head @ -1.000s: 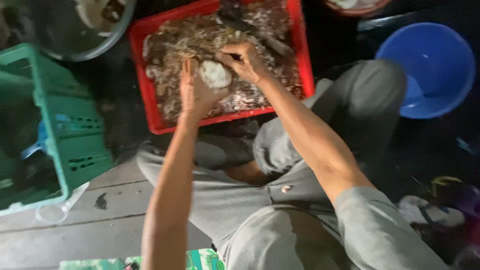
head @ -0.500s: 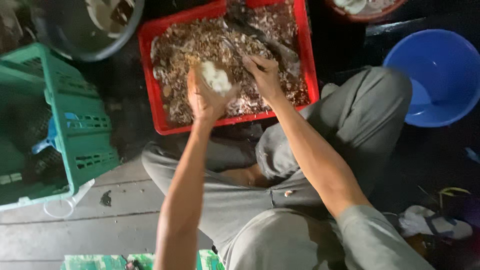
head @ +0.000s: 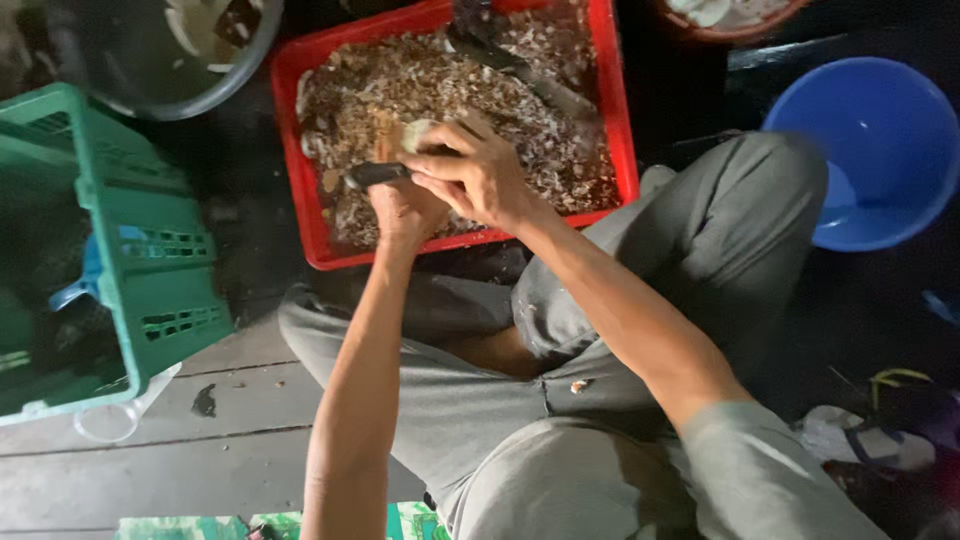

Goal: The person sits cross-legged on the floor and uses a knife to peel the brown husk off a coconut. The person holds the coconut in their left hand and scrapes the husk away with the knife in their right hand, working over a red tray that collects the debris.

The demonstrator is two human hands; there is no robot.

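I sit over a red plastic tray [head: 625,120] filled with brown and pale shell scraps. My left hand [head: 400,215] is closed around a small pale piece [head: 416,135], which shows just above my fingers. Pressed against it from the right, my right hand [head: 480,175] grips a dark-handled knife [head: 372,175] whose end pokes out to the left. Both hands hover over the near half of the tray, and the pale piece is mostly hidden between them.
A green plastic crate [head: 150,260] stands at the left. A grey metal bowl [head: 150,95] is at the top left and a blue basin [head: 880,150] at the right. A brown bowl [head: 720,25] holds pale pieces. Sandals [head: 880,420] lie on the floor planks [head: 150,470].
My hands have come together. The pale piece, earlier plainly visible in my left hand, is now covered by my right hand, and the knife's dark end now shows at the left.
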